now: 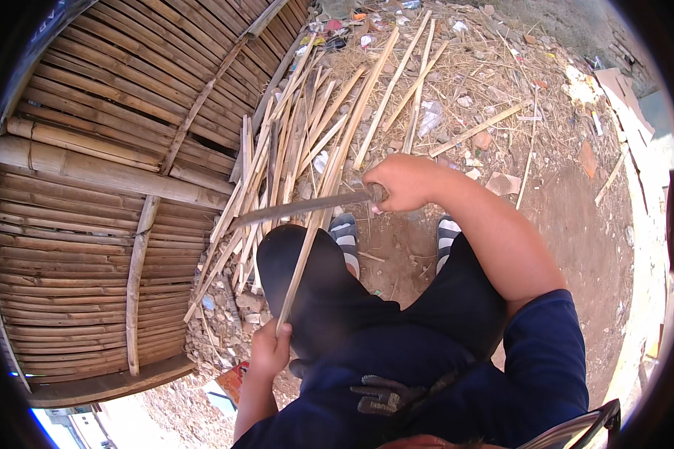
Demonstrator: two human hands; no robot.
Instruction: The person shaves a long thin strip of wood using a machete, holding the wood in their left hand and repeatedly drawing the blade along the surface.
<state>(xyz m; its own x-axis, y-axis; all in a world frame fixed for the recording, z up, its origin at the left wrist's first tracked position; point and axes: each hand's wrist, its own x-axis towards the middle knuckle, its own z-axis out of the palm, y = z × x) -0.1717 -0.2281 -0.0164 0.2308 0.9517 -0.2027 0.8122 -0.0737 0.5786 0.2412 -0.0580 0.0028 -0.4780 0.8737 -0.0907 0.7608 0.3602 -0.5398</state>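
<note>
My right hand (406,182) is closed around the handle of a machete (299,207). Its long dark blade points left and lies across a bamboo strip (301,273) near my left knee; whether the blade touches the strip I cannot tell. At the lower left, my left hand (269,349) grips the near end of that pale strip, thumb along it. The strip slants up and away past my left leg. Beyond the blade, a pile of split bamboo strips (284,161) lies on the ground, so the held strip's far end is hard to pick out.
A bamboo-slat wall (90,247) with thick poles rises close on my left. Several loose strips (397,90) lie ahead on dirt strewn with straw, litter and broken brick. My sandalled feet (344,233) stand just beyond my knees. A pale ledge (636,262) runs along the right.
</note>
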